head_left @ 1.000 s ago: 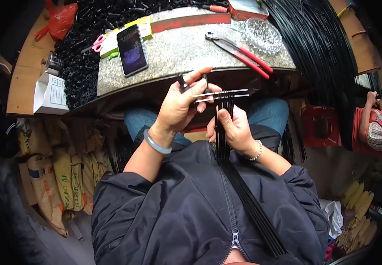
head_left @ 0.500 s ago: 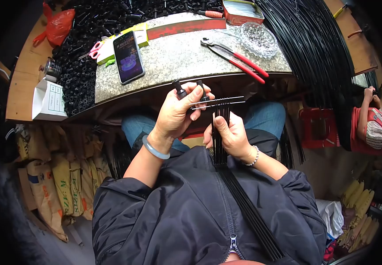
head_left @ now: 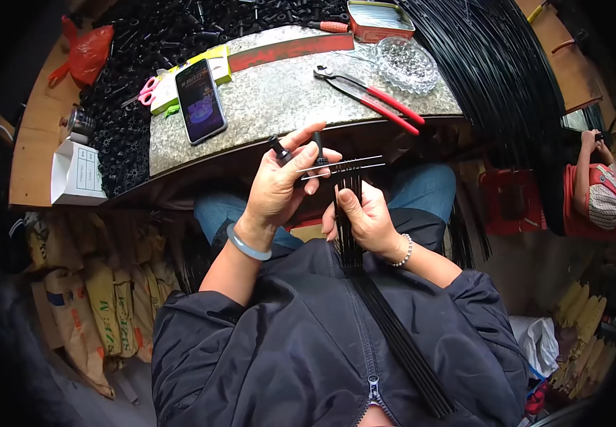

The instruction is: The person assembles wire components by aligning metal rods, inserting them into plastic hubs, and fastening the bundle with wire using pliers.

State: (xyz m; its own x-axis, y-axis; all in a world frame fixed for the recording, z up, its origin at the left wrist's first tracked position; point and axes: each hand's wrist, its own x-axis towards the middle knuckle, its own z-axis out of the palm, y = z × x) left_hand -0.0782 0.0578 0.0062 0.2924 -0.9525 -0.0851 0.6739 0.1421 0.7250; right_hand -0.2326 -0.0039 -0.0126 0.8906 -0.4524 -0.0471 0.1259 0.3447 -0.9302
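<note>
My left hand (head_left: 279, 178) pinches the left ends of two thin metal rods (head_left: 358, 168) and also holds black plastic fittings (head_left: 278, 151), one poking out near the palm and one between the fingers. The rods lie crosswise at the upper ends of several thin black strips (head_left: 393, 334). Closed around these strips just below the rods is my right hand (head_left: 365, 217), its thumb on top. From there the strips run down over the dark jacket (head_left: 287, 349).
On the stone worktop (head_left: 272, 92) lie a phone (head_left: 200, 102), red-handled pliers (head_left: 372, 99), a glass dish (head_left: 406, 65) and a red bar (head_left: 290, 51). Black fittings heap behind and left. Long black strips (head_left: 493, 64) hang at right, near another person (head_left: 598, 192).
The view has shifted, so the worktop sits slightly lower and further left. Seen against each other, the two rods have changed their angle a little. Both hands keep their hold.
</note>
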